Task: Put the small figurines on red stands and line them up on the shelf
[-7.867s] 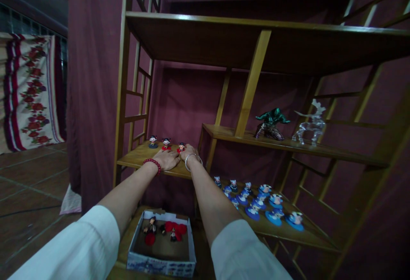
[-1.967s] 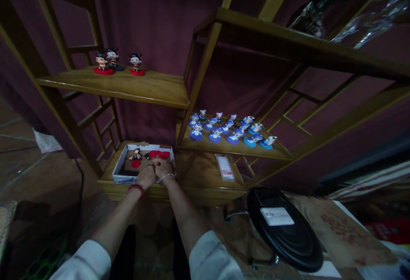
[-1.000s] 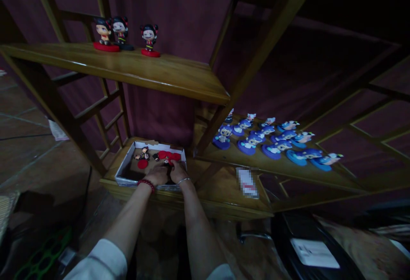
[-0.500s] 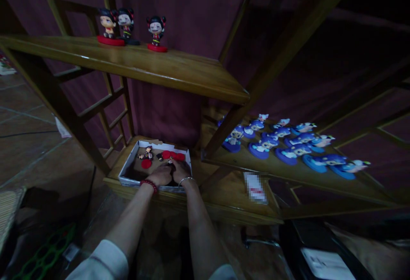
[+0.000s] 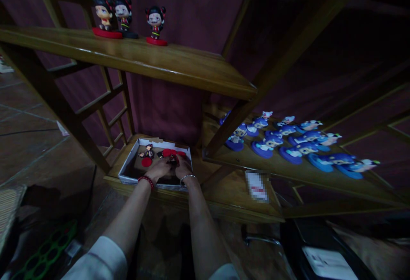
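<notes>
A shallow white cardboard box (image 5: 128, 158) sits on the low shelf, and both hands reach into its right half. My left hand (image 5: 159, 169), with a red bead bracelet at the wrist, has its fingers closed on a small dark figurine (image 5: 173, 159). From the other side my right hand (image 5: 183, 167), wearing a silvery bangle, grips the same figurine; fingers partly cover it. Just behind them lie red round bases (image 5: 168, 152). Toward the box's left, small black-haired figurines (image 5: 148, 149) lie beside another red disc (image 5: 146, 161).
Above, a wooden shelf (image 5: 179, 64) carries three standing figurines (image 5: 155, 24). Rows of blue-and-white figurines (image 5: 268, 143) fill the shelf to the right. A blurred white card (image 5: 256, 186) lies on the low shelf. A slanting wooden post (image 5: 229, 128) stands right of the box.
The hands have drawn slightly apart inside the box, showing more of the small dark figurine between the fingers. The camera view has shifted a little.
</notes>
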`<action>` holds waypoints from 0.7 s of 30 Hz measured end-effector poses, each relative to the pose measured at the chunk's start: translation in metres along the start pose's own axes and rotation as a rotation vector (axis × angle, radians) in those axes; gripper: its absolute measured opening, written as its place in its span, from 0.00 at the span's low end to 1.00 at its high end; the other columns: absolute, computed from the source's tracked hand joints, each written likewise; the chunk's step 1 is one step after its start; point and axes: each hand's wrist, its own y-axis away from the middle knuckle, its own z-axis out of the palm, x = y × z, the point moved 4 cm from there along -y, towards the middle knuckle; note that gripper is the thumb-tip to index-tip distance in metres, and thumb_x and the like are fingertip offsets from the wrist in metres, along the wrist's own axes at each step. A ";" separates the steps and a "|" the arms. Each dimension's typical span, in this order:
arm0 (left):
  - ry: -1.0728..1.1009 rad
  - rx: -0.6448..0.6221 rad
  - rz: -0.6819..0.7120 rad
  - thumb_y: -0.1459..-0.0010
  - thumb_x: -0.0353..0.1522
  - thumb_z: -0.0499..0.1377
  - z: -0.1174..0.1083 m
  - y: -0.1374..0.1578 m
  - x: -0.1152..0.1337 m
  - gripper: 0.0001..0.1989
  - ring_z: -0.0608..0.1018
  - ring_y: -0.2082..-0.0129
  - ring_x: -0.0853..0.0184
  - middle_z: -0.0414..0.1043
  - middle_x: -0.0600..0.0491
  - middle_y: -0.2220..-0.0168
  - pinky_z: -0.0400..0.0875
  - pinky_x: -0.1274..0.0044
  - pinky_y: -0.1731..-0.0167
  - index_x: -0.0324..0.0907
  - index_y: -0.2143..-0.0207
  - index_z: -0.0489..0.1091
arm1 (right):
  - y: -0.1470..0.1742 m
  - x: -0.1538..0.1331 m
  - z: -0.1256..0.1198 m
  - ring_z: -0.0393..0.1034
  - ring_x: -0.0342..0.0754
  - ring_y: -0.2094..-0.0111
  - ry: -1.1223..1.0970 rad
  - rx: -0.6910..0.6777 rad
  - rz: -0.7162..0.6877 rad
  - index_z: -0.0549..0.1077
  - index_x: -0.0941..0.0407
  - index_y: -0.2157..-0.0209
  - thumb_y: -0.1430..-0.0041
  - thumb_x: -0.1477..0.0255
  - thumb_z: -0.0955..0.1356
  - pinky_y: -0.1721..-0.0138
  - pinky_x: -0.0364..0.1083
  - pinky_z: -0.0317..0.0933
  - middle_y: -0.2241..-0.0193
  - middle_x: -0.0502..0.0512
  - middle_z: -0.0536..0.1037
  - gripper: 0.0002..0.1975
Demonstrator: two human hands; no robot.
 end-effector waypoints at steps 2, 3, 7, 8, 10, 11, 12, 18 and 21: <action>0.245 0.023 -0.092 0.51 0.19 0.47 -0.001 -0.001 -0.004 0.17 0.74 0.63 0.70 0.73 0.50 0.64 0.68 0.78 0.62 0.38 0.60 0.67 | 0.001 -0.001 -0.003 0.59 0.47 0.49 -0.011 0.012 0.010 0.60 0.53 0.47 0.56 0.84 0.61 0.48 0.42 0.51 0.51 0.53 0.66 0.31; 0.344 0.040 -0.130 0.50 0.19 0.47 -0.002 -0.001 -0.004 0.16 0.74 0.64 0.70 0.73 0.49 0.65 0.69 0.78 0.63 0.37 0.60 0.66 | 0.001 -0.002 -0.004 0.59 0.47 0.49 -0.014 0.012 0.015 0.60 0.54 0.47 0.56 0.84 0.60 0.48 0.42 0.51 0.51 0.54 0.66 0.31; 0.577 0.079 -0.195 0.49 0.19 0.48 -0.002 0.001 -0.002 0.11 0.75 0.66 0.70 0.72 0.46 0.66 0.70 0.78 0.64 0.34 0.65 0.66 | 0.003 -0.003 -0.003 0.61 0.47 0.50 -0.031 -0.016 0.024 0.61 0.54 0.48 0.55 0.84 0.60 0.50 0.42 0.53 0.51 0.55 0.66 0.29; 0.596 0.081 -0.192 0.49 0.19 0.47 -0.001 0.001 -0.001 0.11 0.75 0.67 0.70 0.72 0.46 0.66 0.71 0.78 0.64 0.33 0.66 0.65 | 0.003 -0.003 -0.002 0.62 0.46 0.51 -0.044 -0.025 0.025 0.62 0.53 0.48 0.54 0.83 0.60 0.50 0.42 0.54 0.52 0.54 0.67 0.29; 0.603 0.093 -0.188 0.48 0.18 0.47 0.001 0.001 0.000 0.11 0.75 0.67 0.70 0.72 0.46 0.67 0.71 0.78 0.65 0.34 0.67 0.65 | 0.003 -0.002 0.001 0.63 0.45 0.53 -0.078 -0.042 0.022 0.63 0.51 0.49 0.54 0.82 0.60 0.52 0.42 0.56 0.54 0.52 0.69 0.28; 0.602 0.106 -0.191 0.49 0.18 0.47 0.002 0.001 0.000 0.10 0.75 0.68 0.70 0.72 0.46 0.68 0.71 0.78 0.65 0.34 0.67 0.65 | 0.003 -0.002 0.003 0.64 0.45 0.54 -0.094 -0.048 0.019 0.63 0.51 0.50 0.53 0.82 0.61 0.53 0.41 0.57 0.55 0.51 0.70 0.27; 0.597 0.119 -0.193 0.49 0.18 0.47 0.003 0.001 0.000 0.10 0.75 0.68 0.70 0.72 0.47 0.68 0.71 0.78 0.66 0.34 0.68 0.65 | 0.003 -0.002 0.004 0.65 0.45 0.55 -0.106 -0.052 0.012 0.64 0.50 0.50 0.53 0.82 0.61 0.54 0.41 0.57 0.56 0.50 0.71 0.27; 0.517 0.153 -0.209 0.49 0.20 0.48 0.011 -0.003 0.001 0.08 0.75 0.68 0.72 0.73 0.48 0.68 0.70 0.81 0.67 0.36 0.71 0.65 | 0.003 -0.006 0.003 0.66 0.44 0.56 -0.132 -0.062 -0.040 0.66 0.51 0.52 0.55 0.83 0.61 0.55 0.41 0.58 0.56 0.51 0.72 0.27; 0.496 0.166 -0.186 0.49 0.20 0.48 0.012 -0.002 0.004 0.09 0.75 0.69 0.71 0.73 0.48 0.69 0.70 0.81 0.67 0.36 0.71 0.65 | 0.006 -0.009 0.000 0.67 0.44 0.57 -0.119 -0.075 -0.051 0.67 0.52 0.53 0.56 0.83 0.61 0.55 0.41 0.58 0.58 0.52 0.73 0.27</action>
